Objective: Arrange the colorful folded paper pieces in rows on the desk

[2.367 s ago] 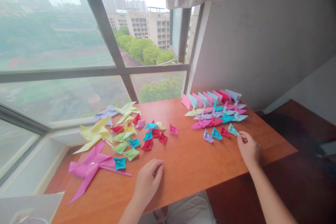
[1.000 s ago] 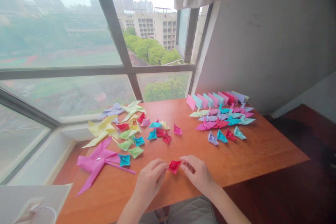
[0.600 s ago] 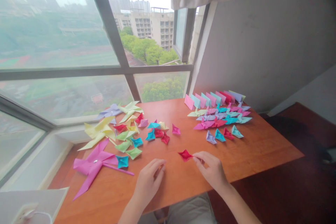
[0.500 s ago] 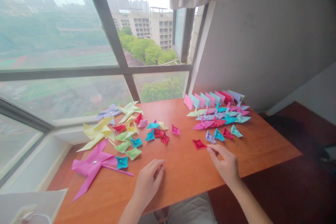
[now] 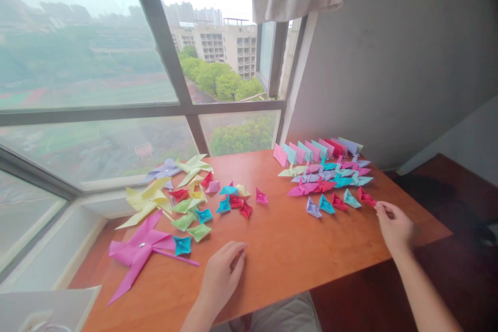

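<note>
Looking down past a large window (image 5: 189, 109) beyond the table, and facing a wooden table (image 5: 280, 249). Seeing a big pink pinwheel (image 5: 134, 257) lying on the table's left part, with yellow (image 5: 147, 199), purple (image 5: 165, 168) and pale green (image 5: 193, 167) ones farther back on that side. Resting the left hand (image 5: 223, 270) by the table's front edge, curling it loosely around nothing, leaving a narrow gap between thumb and forefinger. Reaching the right hand (image 5: 396, 225) over the table's right part, pinching a red paper boat (image 5: 365, 197) narrowly by its right tip. Viewing upright folded papers (image 5: 311, 151) lining the table's back right, with rows of paper cranes (image 5: 322, 179) just in front. Finding the pinched boat on the table's right side, ending a row after lavender (image 5: 313, 207), blue (image 5: 326, 204), red (image 5: 338, 201) and pale blue boats (image 5: 351, 198). Noticing more small boats (image 5: 199, 232) scattering across the table's left half.
</note>
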A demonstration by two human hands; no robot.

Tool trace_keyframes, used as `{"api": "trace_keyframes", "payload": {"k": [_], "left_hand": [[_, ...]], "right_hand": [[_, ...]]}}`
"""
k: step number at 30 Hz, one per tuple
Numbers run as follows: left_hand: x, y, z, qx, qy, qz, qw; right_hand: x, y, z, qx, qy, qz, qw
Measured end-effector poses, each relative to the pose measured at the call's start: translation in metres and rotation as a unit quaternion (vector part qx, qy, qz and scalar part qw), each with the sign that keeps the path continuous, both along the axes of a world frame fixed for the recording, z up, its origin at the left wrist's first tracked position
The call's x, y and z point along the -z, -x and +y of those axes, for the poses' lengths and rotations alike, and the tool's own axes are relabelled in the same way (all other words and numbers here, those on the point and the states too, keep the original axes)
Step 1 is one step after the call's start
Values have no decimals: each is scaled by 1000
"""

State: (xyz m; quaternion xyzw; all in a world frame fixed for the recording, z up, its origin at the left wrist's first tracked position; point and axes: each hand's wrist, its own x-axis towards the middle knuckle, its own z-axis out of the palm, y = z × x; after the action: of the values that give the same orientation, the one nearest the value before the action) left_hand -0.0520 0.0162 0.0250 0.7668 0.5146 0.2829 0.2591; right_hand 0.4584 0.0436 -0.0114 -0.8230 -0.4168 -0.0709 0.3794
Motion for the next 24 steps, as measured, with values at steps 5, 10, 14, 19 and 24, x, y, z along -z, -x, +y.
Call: {"api": "trace_keyframes", "payload": {"k": [5,10,14,19,24], "left_hand": [[-1,0,0,-1,-3,-2,1000],[-2,0,0,0,-3,0,1000],[-2,0,1,2,-3,-3,1000],[0,0,0,3,-3,-3,1000],[0,1,0,4,0,-5,1000]], "right_hand": [[6,-5,8,20,28,28,999],[9,-4,11,15,26,40,999],[11,-3,10,1,13,39,999],[12,-3,10,-1,15,46,999],[9,0,10,3,22,52,998]]}}
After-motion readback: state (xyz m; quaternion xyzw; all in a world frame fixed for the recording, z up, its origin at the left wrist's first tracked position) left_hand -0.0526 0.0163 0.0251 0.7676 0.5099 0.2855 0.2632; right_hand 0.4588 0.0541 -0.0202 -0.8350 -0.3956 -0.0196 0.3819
